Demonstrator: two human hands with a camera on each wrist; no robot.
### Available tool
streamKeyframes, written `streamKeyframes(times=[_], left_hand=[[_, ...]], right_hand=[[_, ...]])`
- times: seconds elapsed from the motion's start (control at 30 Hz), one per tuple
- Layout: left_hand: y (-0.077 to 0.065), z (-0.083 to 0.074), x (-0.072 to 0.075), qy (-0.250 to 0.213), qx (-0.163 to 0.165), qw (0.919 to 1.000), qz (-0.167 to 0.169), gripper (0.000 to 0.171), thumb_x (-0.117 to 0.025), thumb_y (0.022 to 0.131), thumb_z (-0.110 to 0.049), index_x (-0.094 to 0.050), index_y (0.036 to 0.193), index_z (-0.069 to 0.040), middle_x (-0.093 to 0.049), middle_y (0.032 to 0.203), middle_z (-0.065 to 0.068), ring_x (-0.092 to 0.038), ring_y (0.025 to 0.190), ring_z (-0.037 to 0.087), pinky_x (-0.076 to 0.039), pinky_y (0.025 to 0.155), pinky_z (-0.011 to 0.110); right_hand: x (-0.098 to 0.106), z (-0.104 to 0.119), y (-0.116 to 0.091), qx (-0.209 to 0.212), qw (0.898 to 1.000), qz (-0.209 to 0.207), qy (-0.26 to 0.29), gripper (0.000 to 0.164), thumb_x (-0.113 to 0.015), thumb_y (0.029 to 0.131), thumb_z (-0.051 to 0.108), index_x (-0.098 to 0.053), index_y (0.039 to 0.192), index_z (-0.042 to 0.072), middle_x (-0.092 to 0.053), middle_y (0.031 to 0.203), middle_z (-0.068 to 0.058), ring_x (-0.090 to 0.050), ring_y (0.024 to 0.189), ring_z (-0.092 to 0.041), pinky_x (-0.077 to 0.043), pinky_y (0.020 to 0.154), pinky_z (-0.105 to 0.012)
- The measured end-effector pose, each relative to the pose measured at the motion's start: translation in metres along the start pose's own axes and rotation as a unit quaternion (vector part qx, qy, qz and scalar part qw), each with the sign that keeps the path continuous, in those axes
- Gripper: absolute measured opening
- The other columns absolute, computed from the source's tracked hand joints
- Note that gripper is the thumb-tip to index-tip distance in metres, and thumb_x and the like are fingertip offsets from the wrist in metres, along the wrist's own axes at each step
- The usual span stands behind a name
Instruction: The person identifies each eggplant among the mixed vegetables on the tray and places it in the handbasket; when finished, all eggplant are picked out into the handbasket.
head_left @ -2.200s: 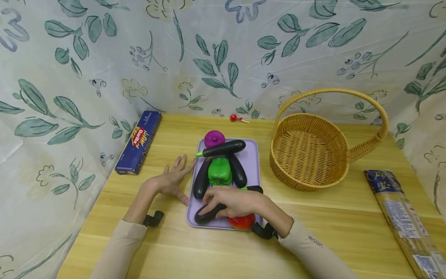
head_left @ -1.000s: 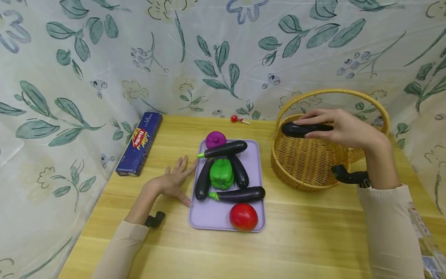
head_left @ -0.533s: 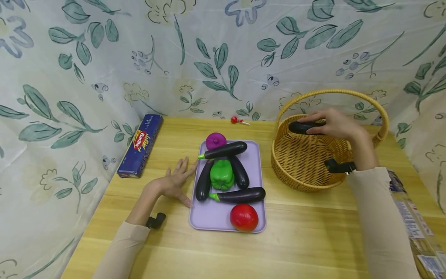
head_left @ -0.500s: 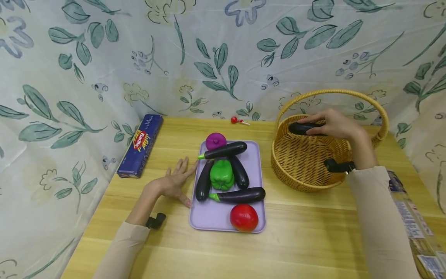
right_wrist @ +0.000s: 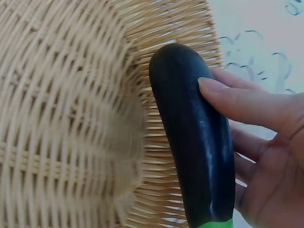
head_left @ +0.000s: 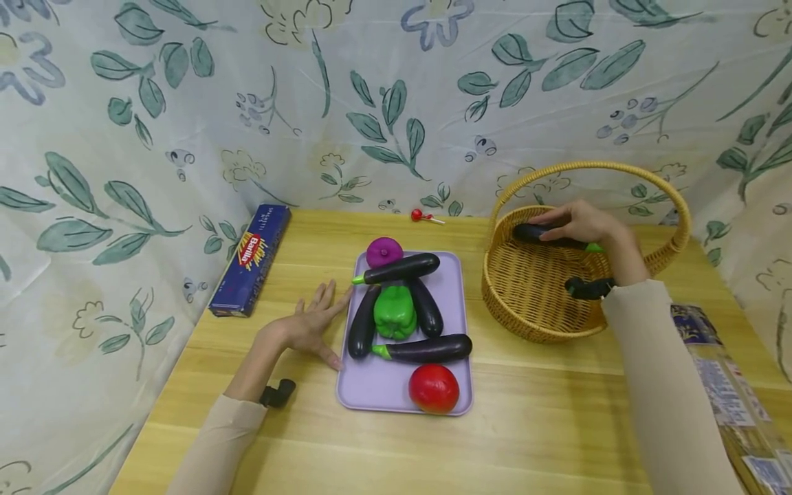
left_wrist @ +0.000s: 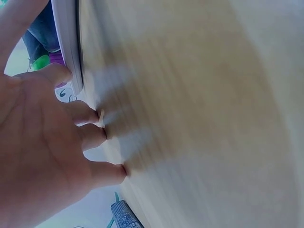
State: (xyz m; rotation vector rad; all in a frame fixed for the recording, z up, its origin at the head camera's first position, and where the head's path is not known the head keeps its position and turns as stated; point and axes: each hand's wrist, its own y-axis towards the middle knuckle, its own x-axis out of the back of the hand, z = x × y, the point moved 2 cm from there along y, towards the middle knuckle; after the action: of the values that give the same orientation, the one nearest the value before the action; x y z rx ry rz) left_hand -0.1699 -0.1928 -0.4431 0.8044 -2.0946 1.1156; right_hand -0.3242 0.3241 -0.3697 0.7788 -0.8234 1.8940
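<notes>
Within the far side of the wicker basket point(head_left: 513, 317), my right hand point(head_left: 584, 223) holds a dark eggplant point(head_left: 527, 234) with a green stem end. The right wrist view shows the thumb along one side of the eggplant point(right_wrist: 190, 128) and the fingers behind it, close to the woven wall. My left hand point(head_left: 308, 331) lies spread at the left edge of the lilac tray point(head_left: 374, 388), its fingertips on the wooden table. On that tray are several more eggplants point(head_left: 427, 348), a green bell pepper point(head_left: 394, 313), a red tomato-like fruit point(head_left: 434, 389) and a purple onion point(head_left: 383, 252).
A blue Barilla spaghetti box point(head_left: 250, 261) lies at the back left. A red lollipop point(head_left: 427, 216) is by the rear table edge. A clear pasta packet point(head_left: 724, 392) lies on the right, partly behind the right sleeve. The basket's tall handle point(head_left: 594, 165) arches over the opening.
My right hand has picked an eggplant off the tray's front, carried it right to the basket and lowered it inside. My left hand has stayed at the tray's edge.
</notes>
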Motion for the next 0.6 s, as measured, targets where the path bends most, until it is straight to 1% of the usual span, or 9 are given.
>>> streamKeyframes(times=[0.13, 0.17, 0.2, 0.3, 0.37, 0.4, 0.53, 0.6], left_hand=[[0.0, -0.001, 0.0, 0.004, -0.002, 1.0, -0.003, 0.145, -0.091, 0.069, -0.052, 0.012, 0.166, -0.021, 0.027, 0.168, 0.025, 0.023, 0.157, 0.044, 0.008, 0.123, 0.074], [0.0, -0.001, 0.001, 0.003, -0.003, 1.0, -0.003, 0.145, -0.091, 0.069, -0.052, 0.012, 0.166, -0.021, 0.026, 0.168, 0.025, 0.023, 0.157, 0.044, 0.008, 0.123, 0.074], [0.0, -0.002, 0.001, 0.003, -0.003, 1.0, -0.004, 0.145, -0.091, 0.069, -0.052, 0.012, 0.166, -0.021, 0.026, 0.168, 0.026, 0.023, 0.157, 0.044, 0.008, 0.123, 0.074], [0.0, -0.002, 0.001, 0.005, -0.003, 1.0, -0.004, 0.145, -0.091, 0.069, -0.052, 0.011, 0.166, -0.021, 0.026, 0.168, 0.026, 0.022, 0.158, 0.044, 0.008, 0.123, 0.074], [0.0, -0.002, 0.001, 0.006, 0.0, 1.0, -0.004, 0.144, -0.091, 0.07, -0.052, 0.011, 0.166, -0.021, 0.026, 0.168, 0.026, 0.022, 0.158, 0.044, 0.008, 0.123, 0.074], [-0.001, -0.002, 0.002, 0.007, 0.001, 1.0, -0.003, 0.144, -0.091, 0.07, -0.052, 0.011, 0.166, -0.02, 0.026, 0.168, 0.026, 0.022, 0.158, 0.044, 0.008, 0.123, 0.074], [-0.002, -0.003, 0.002, 0.003, 0.0, 1.0, -0.001, 0.144, -0.091, 0.07, -0.051, 0.011, 0.166, -0.019, 0.026, 0.168, 0.026, 0.023, 0.157, 0.045, 0.007, 0.123, 0.074], [-0.002, -0.004, 0.003, 0.001, -0.001, 1.0, -0.001, 0.144, -0.091, 0.07, -0.051, 0.011, 0.166, -0.018, 0.026, 0.168, 0.027, 0.023, 0.157, 0.045, 0.007, 0.123, 0.075]], right_hand=[[-0.005, -0.01, 0.003, -0.018, 0.999, 0.011, 0.026, 0.047, -0.074, 0.096, 0.017, -0.063, 0.14, 0.003, -0.046, 0.154, -0.031, -0.047, 0.138, -0.052, -0.046, 0.108, -0.062], [-0.006, -0.012, 0.003, -0.021, 0.999, 0.012, 0.035, 0.048, -0.074, 0.096, 0.018, -0.062, 0.141, 0.003, -0.046, 0.155, -0.031, -0.046, 0.138, -0.051, -0.045, 0.11, -0.063], [-0.007, -0.014, 0.003, -0.022, 0.999, 0.014, 0.045, 0.049, -0.074, 0.097, 0.017, -0.061, 0.141, 0.002, -0.045, 0.156, -0.031, -0.033, 0.148, -0.052, -0.039, 0.114, -0.067], [-0.008, -0.018, 0.004, -0.03, 0.997, 0.012, 0.069, 0.05, -0.075, 0.096, 0.018, -0.061, 0.141, 0.003, -0.044, 0.157, -0.029, -0.033, 0.15, -0.05, -0.034, 0.118, -0.068], [-0.009, -0.019, 0.004, -0.033, 0.996, 0.012, 0.077, 0.051, -0.076, 0.095, 0.02, -0.062, 0.141, 0.004, -0.044, 0.157, -0.028, -0.034, 0.149, -0.05, -0.035, 0.118, -0.067], [-0.009, -0.019, 0.004, -0.033, 0.996, 0.014, 0.078, 0.05, -0.076, 0.095, 0.02, -0.062, 0.141, 0.005, -0.044, 0.157, -0.027, -0.034, 0.149, -0.05, -0.035, 0.118, -0.067], [-0.01, -0.019, 0.005, -0.033, 0.998, 0.02, 0.044, 0.05, -0.077, 0.095, 0.026, -0.064, 0.141, 0.009, -0.048, 0.155, -0.027, -0.042, 0.144, -0.049, -0.043, 0.114, -0.061], [-0.011, -0.02, 0.006, -0.03, 0.999, 0.025, 0.028, 0.05, -0.076, 0.095, 0.027, -0.064, 0.141, 0.011, -0.049, 0.155, -0.027, -0.045, 0.143, -0.048, -0.045, 0.112, -0.058]])
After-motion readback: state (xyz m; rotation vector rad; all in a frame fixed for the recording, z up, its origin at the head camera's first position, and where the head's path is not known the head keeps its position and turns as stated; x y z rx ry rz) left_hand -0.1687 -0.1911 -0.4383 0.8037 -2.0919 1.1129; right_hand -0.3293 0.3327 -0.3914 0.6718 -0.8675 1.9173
